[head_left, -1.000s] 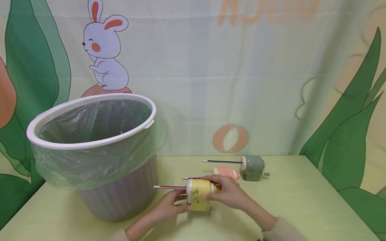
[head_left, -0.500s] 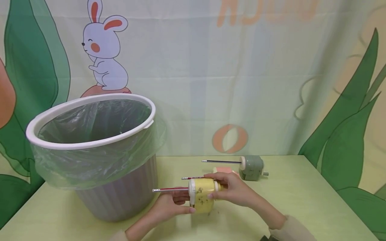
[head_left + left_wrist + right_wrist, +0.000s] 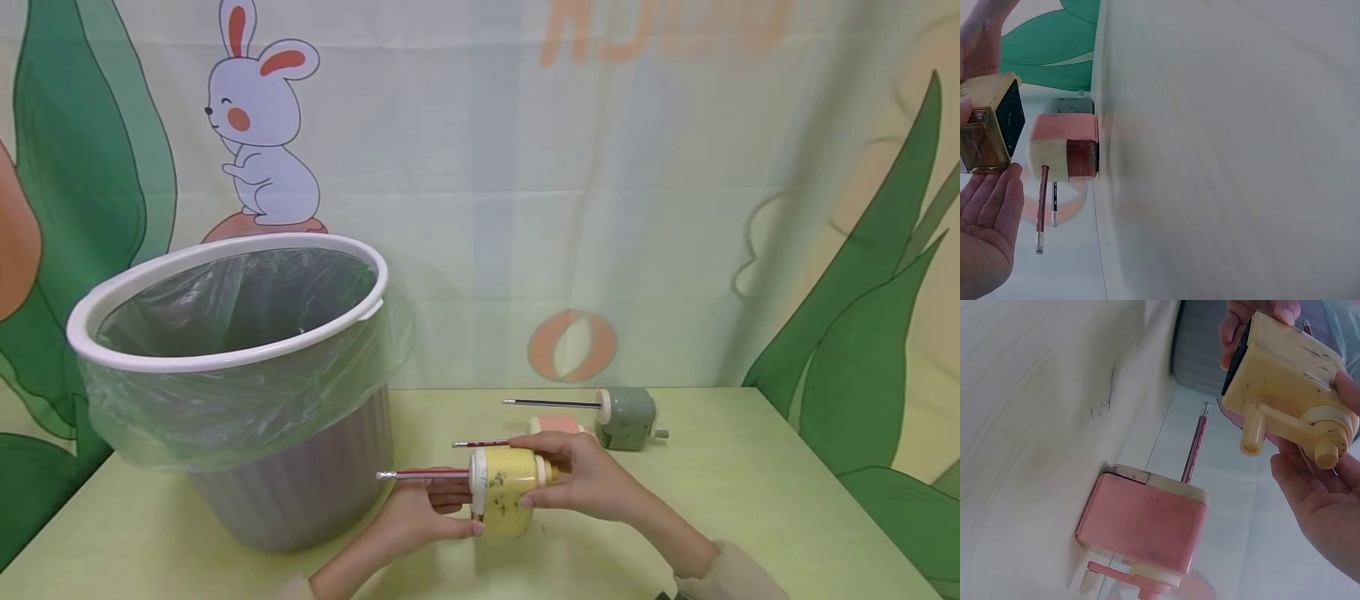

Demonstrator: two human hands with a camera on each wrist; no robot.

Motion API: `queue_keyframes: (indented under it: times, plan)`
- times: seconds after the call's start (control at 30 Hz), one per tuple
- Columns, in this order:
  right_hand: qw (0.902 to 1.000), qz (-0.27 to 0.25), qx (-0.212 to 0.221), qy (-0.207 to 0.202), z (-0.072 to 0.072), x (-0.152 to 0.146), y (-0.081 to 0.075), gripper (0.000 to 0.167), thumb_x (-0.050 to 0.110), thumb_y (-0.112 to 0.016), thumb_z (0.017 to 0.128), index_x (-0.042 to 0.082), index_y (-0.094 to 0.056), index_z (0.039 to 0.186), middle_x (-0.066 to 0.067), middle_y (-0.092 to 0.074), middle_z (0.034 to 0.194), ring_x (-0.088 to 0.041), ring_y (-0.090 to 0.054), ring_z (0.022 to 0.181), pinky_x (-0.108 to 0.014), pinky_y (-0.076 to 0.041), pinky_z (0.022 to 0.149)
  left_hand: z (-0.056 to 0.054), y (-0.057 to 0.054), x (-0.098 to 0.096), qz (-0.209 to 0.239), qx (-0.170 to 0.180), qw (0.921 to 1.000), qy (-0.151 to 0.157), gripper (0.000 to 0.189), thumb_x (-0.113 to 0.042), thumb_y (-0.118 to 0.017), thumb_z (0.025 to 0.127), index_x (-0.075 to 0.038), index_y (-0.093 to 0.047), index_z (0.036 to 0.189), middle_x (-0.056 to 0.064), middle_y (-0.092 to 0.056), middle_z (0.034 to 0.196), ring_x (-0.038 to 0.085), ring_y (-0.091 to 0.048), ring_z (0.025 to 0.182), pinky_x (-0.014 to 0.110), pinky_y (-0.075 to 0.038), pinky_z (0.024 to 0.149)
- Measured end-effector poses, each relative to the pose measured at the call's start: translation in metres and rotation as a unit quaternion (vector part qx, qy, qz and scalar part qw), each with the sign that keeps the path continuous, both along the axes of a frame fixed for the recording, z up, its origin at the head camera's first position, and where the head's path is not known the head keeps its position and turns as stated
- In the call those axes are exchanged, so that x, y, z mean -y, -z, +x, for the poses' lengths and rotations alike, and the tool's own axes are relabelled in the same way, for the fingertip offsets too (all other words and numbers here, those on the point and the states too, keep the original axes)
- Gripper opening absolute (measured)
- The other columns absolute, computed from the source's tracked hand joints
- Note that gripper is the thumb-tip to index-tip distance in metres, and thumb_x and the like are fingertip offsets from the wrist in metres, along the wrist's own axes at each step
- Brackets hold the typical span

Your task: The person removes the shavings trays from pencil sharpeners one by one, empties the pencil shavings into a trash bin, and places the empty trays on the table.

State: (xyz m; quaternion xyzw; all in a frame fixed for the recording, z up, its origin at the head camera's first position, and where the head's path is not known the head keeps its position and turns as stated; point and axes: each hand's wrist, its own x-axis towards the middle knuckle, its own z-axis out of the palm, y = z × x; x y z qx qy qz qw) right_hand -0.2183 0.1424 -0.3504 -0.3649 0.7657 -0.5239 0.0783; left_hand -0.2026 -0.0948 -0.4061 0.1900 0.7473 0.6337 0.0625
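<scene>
Both hands hold a yellow crank pencil sharpener above the table, its dark base showing in the left wrist view. A red-striped pencil sticks out of its front. My left hand grips the lower front, thumb on the near edge and fingers on the far side. My right hand holds the crank end, thumb on the near face and fingers over the top. In the right wrist view the yellow crank handle hangs below the body. Behind it stands a pink sharpener with a red pencil in it.
A grey-green sharpener holding a dark pencil stands at the back of the table. A large bin with a green plastic liner is on the left. Small dark specks lie on the tabletop. A printed curtain hangs behind.
Both hands have shifted the yellow sharpener slightly right and toward me, and its near side now faces the camera more. The bin and other sharpeners have stayed put.
</scene>
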Motion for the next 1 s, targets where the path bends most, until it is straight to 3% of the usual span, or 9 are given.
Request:
queue_keyframes:
  times: [0.5,0.73,1.0]
  plan:
    - [0.9975,-0.018,0.057,0.038,0.0047,0.0032,-0.0004,0.059,0.008,-0.078,0.069,-0.009,-0.053,0.119,-0.023,-0.059,0.113,-0.015,-0.062,0.092,-0.025,-0.053,0.077,0.0038,-0.0005,0.0023,-0.008,-0.019,0.9998,0.004,0.053,-0.007,-0.080,0.067,0.013,-0.056,0.110,0.025,-0.063,0.104,0.032,-0.063,0.096,0.038,-0.051,0.083]
    - [0.9937,-0.023,0.092,0.060,0.0062,0.0049,0.0025,0.062,0.010,-0.080,0.067,-0.008,-0.054,0.120,-0.023,-0.060,0.111,-0.023,-0.061,0.093,-0.027,-0.054,0.076,0.0041,0.0001,0.0032,0.004,-0.023,0.9996,0.017,0.050,-0.005,-0.078,0.068,0.013,-0.056,0.109,0.025,-0.063,0.103,0.032,-0.061,0.098,0.038,-0.051,0.084]
    - [0.9875,-0.042,0.128,0.081,0.0064,0.0062,0.0035,0.067,0.010,-0.082,0.063,-0.009,-0.053,0.120,-0.021,-0.061,0.110,-0.021,-0.061,0.090,-0.029,-0.054,0.075,0.0022,-0.0001,0.0038,0.008,-0.032,0.9992,0.024,0.052,-0.004,-0.078,0.068,0.012,-0.055,0.111,0.025,-0.062,0.105,0.033,-0.060,0.100,0.035,-0.051,0.085]
